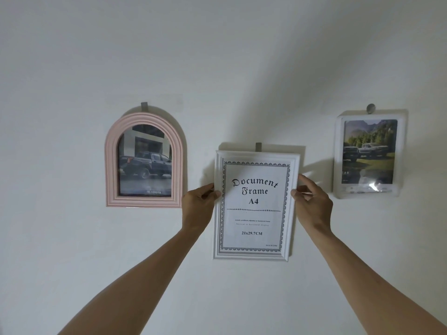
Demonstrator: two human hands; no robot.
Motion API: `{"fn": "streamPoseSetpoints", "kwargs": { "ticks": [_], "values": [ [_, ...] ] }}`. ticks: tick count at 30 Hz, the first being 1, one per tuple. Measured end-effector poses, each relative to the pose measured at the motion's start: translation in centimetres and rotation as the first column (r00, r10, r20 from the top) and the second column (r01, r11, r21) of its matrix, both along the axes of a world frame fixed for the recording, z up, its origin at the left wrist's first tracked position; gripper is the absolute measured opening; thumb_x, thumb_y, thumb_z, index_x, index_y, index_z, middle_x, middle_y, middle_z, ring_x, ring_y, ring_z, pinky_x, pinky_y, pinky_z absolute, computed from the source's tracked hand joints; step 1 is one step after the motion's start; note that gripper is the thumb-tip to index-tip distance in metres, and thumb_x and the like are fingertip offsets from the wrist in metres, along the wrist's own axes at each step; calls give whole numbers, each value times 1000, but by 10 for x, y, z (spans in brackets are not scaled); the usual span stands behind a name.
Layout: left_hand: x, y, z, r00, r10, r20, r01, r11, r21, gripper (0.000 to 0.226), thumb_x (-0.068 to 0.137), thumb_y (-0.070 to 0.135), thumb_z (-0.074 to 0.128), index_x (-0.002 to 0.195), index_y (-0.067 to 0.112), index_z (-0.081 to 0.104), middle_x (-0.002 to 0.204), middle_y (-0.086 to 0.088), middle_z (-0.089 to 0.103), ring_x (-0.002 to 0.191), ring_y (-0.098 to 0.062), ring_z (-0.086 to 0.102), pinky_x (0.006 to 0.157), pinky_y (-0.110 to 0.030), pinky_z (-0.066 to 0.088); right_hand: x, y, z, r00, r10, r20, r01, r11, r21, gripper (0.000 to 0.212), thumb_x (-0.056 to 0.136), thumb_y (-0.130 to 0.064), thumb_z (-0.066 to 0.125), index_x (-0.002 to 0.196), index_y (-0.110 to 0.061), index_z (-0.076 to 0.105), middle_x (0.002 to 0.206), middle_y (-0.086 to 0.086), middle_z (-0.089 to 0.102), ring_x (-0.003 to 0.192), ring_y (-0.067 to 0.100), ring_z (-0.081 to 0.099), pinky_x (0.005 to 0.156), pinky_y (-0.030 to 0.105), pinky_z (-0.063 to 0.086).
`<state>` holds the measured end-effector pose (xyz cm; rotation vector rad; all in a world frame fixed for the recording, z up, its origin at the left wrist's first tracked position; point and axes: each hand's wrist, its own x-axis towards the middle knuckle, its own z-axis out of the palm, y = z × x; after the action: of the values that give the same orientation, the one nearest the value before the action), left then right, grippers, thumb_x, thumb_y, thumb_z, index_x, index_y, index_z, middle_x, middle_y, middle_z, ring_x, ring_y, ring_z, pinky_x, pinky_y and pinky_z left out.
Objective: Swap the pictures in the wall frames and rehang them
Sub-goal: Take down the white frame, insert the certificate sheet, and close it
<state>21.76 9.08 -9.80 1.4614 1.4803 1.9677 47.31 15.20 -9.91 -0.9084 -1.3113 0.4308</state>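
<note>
Both hands are on the white document frame [254, 205] in the middle of the wall: left hand [197, 205] pinching the left edge, right hand [312, 201] pinching the right edge at about the same height, thumbs in front and the other fingers tucked behind. The frame sits against the wall [72, 68] just under its grey hook [258, 146], so my guess is it's either about to come off or just being seated, can't tell which from here.

If it's coming off, I'd lift straight up a touch to clear the hook before pulling it away, and keep both sides level so it doesn't swing or scrape the paint. Gripping a bit above the middle like this looks like decent control.

Readable stuff: the insert says "Document Frame A4", then "21x29.7CM", and a tiny "MADE IN CHINA" at the bottom right. There's a small line about award, certificate, diploma that I can only half read.

To the left, the pink arched frame [144, 160] hangs on its own hook with a dark pickup photo marked "TOYOTA". Well off to the right, a clear frame [368, 154] shows trucks in front of mountains, with letters that look like "CAB" at its lower left.
</note>
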Motion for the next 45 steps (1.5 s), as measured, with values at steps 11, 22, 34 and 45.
{"fn": "streamPoseSetpoints", "kwargs": {
  "ticks": [11, 22, 34, 45],
  "values": [
    [3, 2, -6, 986, 108, -128, -98, 992, 77, 16, 87, 11, 71, 101, 8, 78, 89, -6, 73, 79, -12, 65, 73, -12, 47, -2, 9, -8, 995, -63, 76, 59, 997, 45, 36, 94, -7, 63, 125, -25, 66, 101, 3, 66, 83, 7, 62, 76, 4, 38],
    [6, 3, -4, 915, 225, -336, -202, 974, 101, 10, 83, 21, 70, 92, 18, 73, 81, 7, 69, 76, -10, 64, 73, -28, 54, 5, 4, -8, 964, -136, 228, 105, 984, 144, 23, 93, -14, 61, 113, -24, 65, 96, -2, 70, 82, 7, 67, 85, 28, 53],
    [6, 0, 0, 923, 205, -325, -184, 978, 94, 14, 84, 22, 70, 97, 17, 73, 85, 9, 71, 77, -6, 65, 73, -24, 54, 7, 4, -9, 973, -95, 212, 67, 989, 133, 21, 92, -12, 64, 110, -22, 63, 97, 0, 69, 86, 12, 68, 86, 32, 53],
    [19, -5, 4, 895, 334, -296, -301, 942, 151, 58, 83, 33, 76, 132, 10, 55, 124, -2, 59, 106, -16, 59, 85, -29, 50, 28, -2, -8, 979, -55, 198, 34, 993, 109, 39, 88, -15, 70, 125, -21, 61, 104, 1, 66, 93, 17, 66, 83, 22, 48]
  ]
}}
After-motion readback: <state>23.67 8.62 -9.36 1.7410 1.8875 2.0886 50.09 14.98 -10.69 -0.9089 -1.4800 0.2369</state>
